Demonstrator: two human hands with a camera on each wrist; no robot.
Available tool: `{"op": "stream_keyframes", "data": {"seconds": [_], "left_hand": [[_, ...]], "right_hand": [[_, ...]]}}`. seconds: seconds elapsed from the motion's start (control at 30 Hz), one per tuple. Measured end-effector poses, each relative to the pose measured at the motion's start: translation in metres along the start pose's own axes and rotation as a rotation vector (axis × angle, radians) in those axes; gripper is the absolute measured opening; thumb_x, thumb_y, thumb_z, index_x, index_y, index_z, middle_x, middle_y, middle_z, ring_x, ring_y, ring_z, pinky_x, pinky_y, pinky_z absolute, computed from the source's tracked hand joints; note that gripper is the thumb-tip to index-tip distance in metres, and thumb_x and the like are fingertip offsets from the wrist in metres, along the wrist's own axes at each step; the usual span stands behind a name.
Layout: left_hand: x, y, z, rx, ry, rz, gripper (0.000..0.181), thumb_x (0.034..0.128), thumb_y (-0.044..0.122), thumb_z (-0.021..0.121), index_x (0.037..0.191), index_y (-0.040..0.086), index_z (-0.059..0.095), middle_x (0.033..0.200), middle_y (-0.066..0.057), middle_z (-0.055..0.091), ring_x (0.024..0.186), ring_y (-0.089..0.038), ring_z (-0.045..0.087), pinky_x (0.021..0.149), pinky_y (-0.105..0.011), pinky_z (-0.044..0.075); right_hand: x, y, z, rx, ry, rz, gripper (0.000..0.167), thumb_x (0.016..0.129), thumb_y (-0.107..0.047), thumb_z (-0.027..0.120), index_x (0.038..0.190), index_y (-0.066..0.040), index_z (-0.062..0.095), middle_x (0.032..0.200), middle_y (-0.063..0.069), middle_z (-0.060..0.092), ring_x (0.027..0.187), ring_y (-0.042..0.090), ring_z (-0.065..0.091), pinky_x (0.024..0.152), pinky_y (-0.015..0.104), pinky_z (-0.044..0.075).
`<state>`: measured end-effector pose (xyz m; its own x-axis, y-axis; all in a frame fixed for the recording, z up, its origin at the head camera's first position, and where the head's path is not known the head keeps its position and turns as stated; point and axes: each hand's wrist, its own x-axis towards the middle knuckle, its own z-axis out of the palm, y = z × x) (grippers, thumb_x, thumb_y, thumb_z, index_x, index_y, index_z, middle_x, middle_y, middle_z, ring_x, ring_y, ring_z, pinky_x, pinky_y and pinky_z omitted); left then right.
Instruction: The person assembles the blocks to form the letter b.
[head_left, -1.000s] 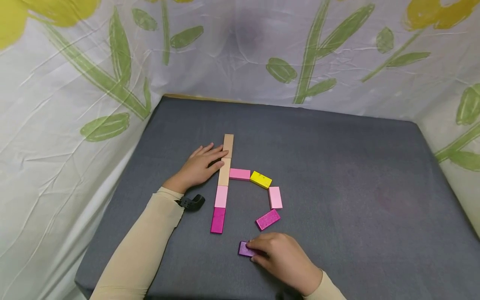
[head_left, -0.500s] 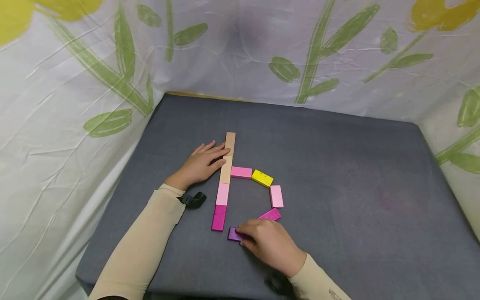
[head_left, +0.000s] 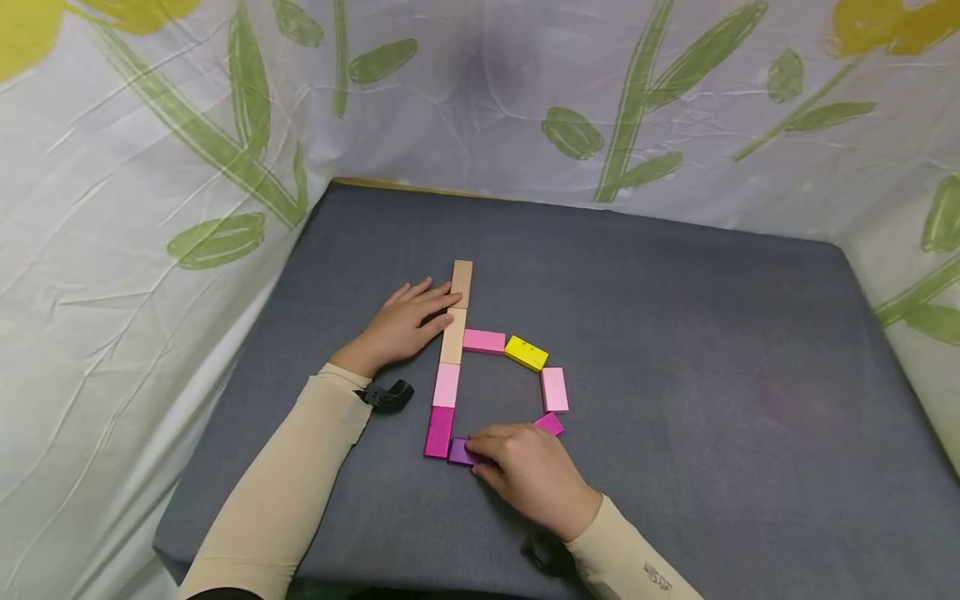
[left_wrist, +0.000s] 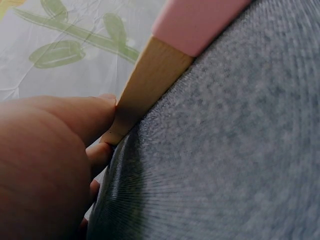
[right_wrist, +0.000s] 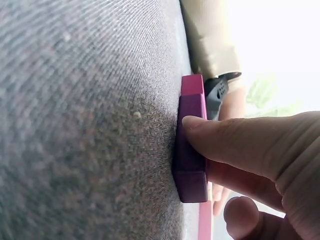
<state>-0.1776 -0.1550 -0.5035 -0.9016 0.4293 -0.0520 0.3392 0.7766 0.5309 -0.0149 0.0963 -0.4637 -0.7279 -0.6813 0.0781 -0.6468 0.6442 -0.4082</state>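
In the head view my right hand [head_left: 536, 479] pinches a purple block [head_left: 460, 451] between thumb and fingers. The block's left end lies against or right beside the lower end of the magenta block [head_left: 438, 432]; the right wrist view shows the thumb on the long side of the purple block [right_wrist: 190, 137]. My left hand [head_left: 397, 329] lies with fingers spread, fingertips touching two plain wooden blocks [head_left: 454, 336] at the top of the column. A light pink block [head_left: 446, 385] sits between the wooden and magenta ones.
A curve of blocks bends right from the column: a pink block [head_left: 483, 341], a yellow block [head_left: 527, 353], a pale pink block [head_left: 555, 389] and another magenta block [head_left: 550, 423], partly hidden by my right hand. All lie on a grey cloth-covered table [head_left: 675, 350]. A flower-painted sheet [head_left: 480, 100] hangs behind.
My right hand has slid the purple block up and to the left, up to the foot of the column. The left hand has stayed on the wooden blocks.
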Motion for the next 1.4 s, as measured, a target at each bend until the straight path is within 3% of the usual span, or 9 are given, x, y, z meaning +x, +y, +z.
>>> {"op": "stream_keyframes", "data": {"seconds": [0.5,0.8,1.13,1.4], "left_hand": [[-0.001,0.003,-0.003,-0.008,0.001,0.003,0.051,0.1125,0.04,0.048,0.16,0.023,0.047,0.168,-0.006,0.037,0.162,-0.033,0.02,0.131,-0.052,0.002],[-0.001,0.003,-0.002,-0.004,0.002,-0.008,0.051,0.1121,0.04,0.048,0.16,0.023,0.047,0.169,-0.006,0.037,0.162,-0.032,0.019,0.132,-0.051,0.002],[0.0,0.002,-0.003,-0.003,0.001,-0.008,0.051,0.1118,0.039,0.05,0.16,0.023,0.047,0.169,-0.006,0.037,0.162,-0.032,0.019,0.132,-0.051,0.002],[0.0,0.002,-0.002,-0.012,-0.009,-0.008,0.052,0.1117,0.039,0.05,0.161,0.023,0.047,0.169,-0.007,0.036,0.162,-0.032,0.018,0.131,-0.052,0.002]], "right_hand": [[0.001,0.001,0.002,-0.018,0.023,-0.023,0.029,0.09,-0.016,0.085,0.118,-0.01,0.081,0.118,0.002,0.079,0.11,0.016,0.075,0.095,0.039,0.06],[-0.008,0.005,-0.003,-0.006,0.063,0.006,0.047,0.085,-0.025,0.091,0.126,-0.009,0.077,0.126,0.003,0.076,0.113,0.017,0.074,0.095,0.038,0.061],[-0.026,0.016,-0.012,-0.097,0.146,0.076,0.042,0.08,-0.017,0.093,0.118,-0.007,0.079,0.116,0.002,0.075,0.1,0.02,0.074,0.087,0.04,0.062],[-0.039,0.025,-0.014,-0.176,0.219,0.117,0.032,0.078,-0.02,0.095,0.107,-0.011,0.083,0.107,-0.001,0.077,0.094,0.018,0.067,0.08,0.035,0.059]]}}
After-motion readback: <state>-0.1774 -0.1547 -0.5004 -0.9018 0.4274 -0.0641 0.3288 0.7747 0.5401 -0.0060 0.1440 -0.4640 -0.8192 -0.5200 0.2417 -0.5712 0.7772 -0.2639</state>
